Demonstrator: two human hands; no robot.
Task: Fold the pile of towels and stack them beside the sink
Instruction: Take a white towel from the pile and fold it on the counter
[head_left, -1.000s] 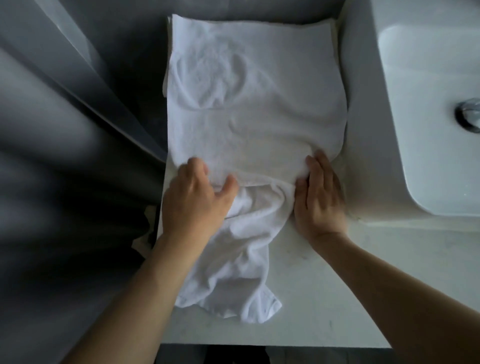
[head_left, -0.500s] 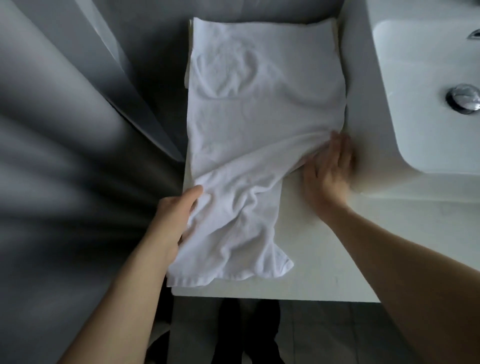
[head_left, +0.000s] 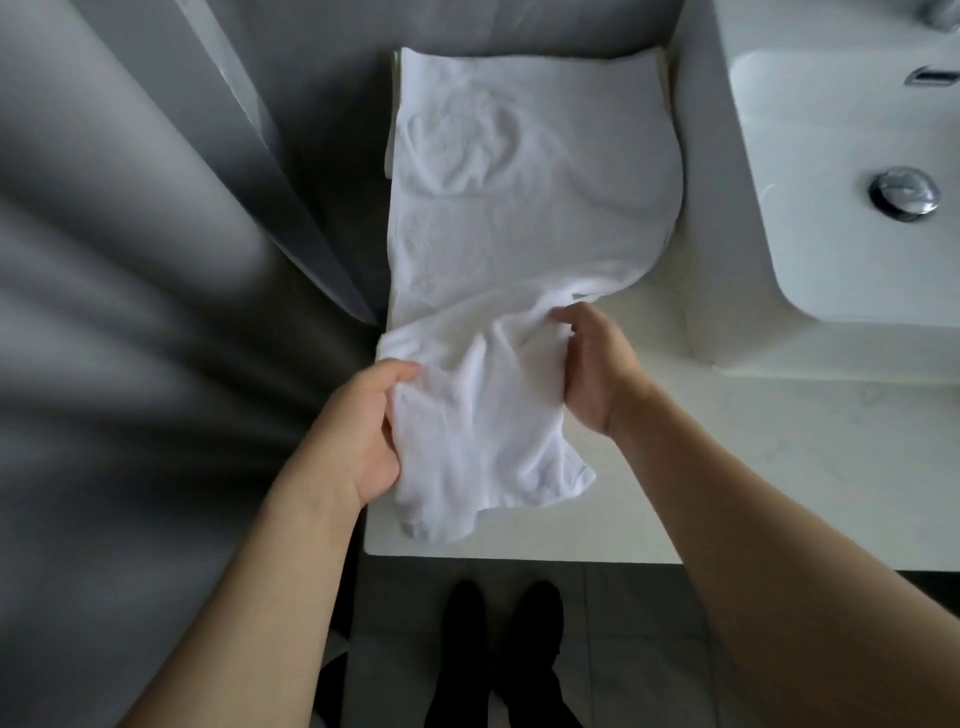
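A white towel (head_left: 524, 208) lies lengthwise on the pale counter (head_left: 753, 467) left of the sink (head_left: 852, 156). Its far part is spread flat over what looks like other towels beneath; its near end is bunched and crumpled near the counter's front edge. My left hand (head_left: 358, 431) grips the towel's left edge, thumb on top. My right hand (head_left: 597, 364) grips the bunched cloth on the right side, fingers curled into the folds.
The sink's drain plug (head_left: 906, 193) and a tap (head_left: 932, 75) are at the right. A grey wall and a glass panel edge (head_left: 311, 249) border the counter on the left. Below the counter edge, two dark feet (head_left: 498, 649) stand on the tiled floor.
My right hand has left the sink's side and moved left onto the bunched towel, gripping it. My left hand has closed on the towel's left edge. The view has shifted back, so the floor shows.
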